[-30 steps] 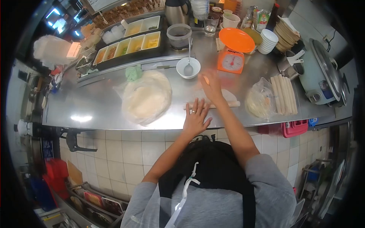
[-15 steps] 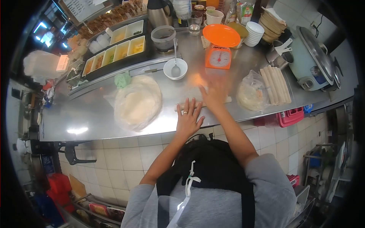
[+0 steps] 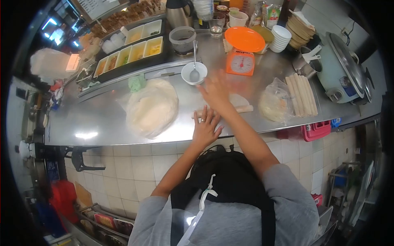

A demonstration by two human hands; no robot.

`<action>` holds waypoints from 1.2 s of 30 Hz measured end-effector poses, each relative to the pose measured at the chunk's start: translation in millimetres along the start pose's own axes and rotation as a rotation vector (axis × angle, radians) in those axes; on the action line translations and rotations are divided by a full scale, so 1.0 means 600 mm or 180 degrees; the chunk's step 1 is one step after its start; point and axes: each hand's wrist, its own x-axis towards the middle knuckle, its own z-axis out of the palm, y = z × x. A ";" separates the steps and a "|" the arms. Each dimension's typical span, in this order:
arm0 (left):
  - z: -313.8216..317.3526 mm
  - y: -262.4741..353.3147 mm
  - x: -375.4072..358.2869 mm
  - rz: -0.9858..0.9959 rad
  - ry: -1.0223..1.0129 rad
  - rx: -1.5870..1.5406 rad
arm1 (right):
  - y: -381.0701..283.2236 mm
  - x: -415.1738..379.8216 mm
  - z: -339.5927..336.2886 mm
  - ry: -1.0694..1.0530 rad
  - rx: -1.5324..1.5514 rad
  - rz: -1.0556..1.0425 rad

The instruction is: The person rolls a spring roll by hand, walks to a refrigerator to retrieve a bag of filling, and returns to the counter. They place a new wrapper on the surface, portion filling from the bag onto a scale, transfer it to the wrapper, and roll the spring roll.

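Observation:
A pale roll [image 3: 245, 108] lies across the steel counter near its front edge, with part of a thin round white sheet [image 3: 238, 99] showing behind it. My left hand [image 3: 206, 126] rests on the roll's left end, fingers spread. My right hand [image 3: 216, 91] is open over the sheet, fingers apart and slightly blurred, just below the white bowl [image 3: 194, 74] with a spoon in it. To the left lies a stack of round white sheets [image 3: 152, 108] in clear plastic. At the right, finished rolls [image 3: 301, 95] lie side by side next to a plastic bag [image 3: 275, 100].
An orange scale [image 3: 241, 62] with an orange plate [image 3: 245, 39] stands behind my right hand. Trays of toppings [image 3: 130, 56] are at the back left, beside a round container [image 3: 182, 40]. A large cooker [image 3: 342, 67] stands at the far right of the counter [image 3: 102, 119].
My right hand has moved left across the sheet towards the bowl, uncovering the sheet's right part. My left hand stays on the roll. The whole view has shifted slightly.

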 end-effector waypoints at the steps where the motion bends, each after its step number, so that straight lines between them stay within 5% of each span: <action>1: 0.000 -0.002 0.001 0.0021 -0.0140 0.0023 | -0.019 0.023 0.026 0.0151 -0.0107 -0.0271; 5: -0.008 -0.002 0.003 0.0047 -0.0087 -0.0066 | -0.051 0.064 0.055 -0.0426 -0.0994 -0.0294; 8: 0.001 -0.007 -0.002 0.0082 -0.0007 0.0011 | -0.015 0.062 0.043 -0.0031 -0.0413 -0.0340; 12: -0.019 0.009 0.023 0.0215 0.0344 -0.0285 | 0.125 0.017 -0.056 -0.0393 0.1901 -0.0518; 15: -0.005 0.029 0.075 0.0548 0.0191 -0.1104 | 0.214 -0.017 -0.140 -0.0789 0.1801 -0.0693; 18: 0.017 0.040 0.104 0.0636 0.0313 -0.1008 | 0.263 -0.041 -0.163 -0.0993 0.1463 -0.0150; 21: 0.023 0.035 0.109 0.0634 0.0146 -0.1163 | 0.294 -0.068 -0.145 -0.1045 0.0265 -0.0737; 23: 0.018 0.033 0.107 0.0702 0.0126 -0.1307 | 0.287 -0.090 -0.151 -0.0817 -0.1284 -0.2077; 26: 0.027 0.035 0.106 0.0732 0.0305 -0.1082 | 0.286 -0.091 -0.191 -0.1640 -0.1540 -0.1870; 33: 0.031 0.038 0.103 0.0683 0.0301 -0.1055 | 0.296 -0.060 -0.171 -0.1369 -0.1341 -0.1957; 36: 0.034 0.034 0.105 0.0767 0.0385 -0.1061 | 0.299 -0.057 -0.193 -0.2112 -0.1400 -0.2095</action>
